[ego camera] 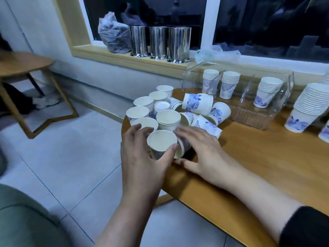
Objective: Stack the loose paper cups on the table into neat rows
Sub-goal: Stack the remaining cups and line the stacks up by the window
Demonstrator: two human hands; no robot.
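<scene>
1. The wooden table (258,157) runs from my lower right up toward the window; its rounded left end carries the work.
2. A clear plastic organizer (249,111) at the back holds three finished cup stacks; a taller stack (306,109) leans on the table at far right.
3. The cluster of loose paper cups (169,111) sits at the table's left end, just beyond my hands: upright ones on the left, several tipped on their sides on the right.
4. My left hand (142,157) is curled round the nearest upright cup (161,144), thumb on its near rim, fingers wrapping the far side.
5. My right hand (201,154) is spread, fingers lying over a tipped cup (183,148) touching the upright one; I cannot tell whether it grips.
6. The tipped cup's long axis seems to run left to right, mouth toward the left hand, so I judge nesting needs it turned upright first; the right hand is nearer.
</scene>
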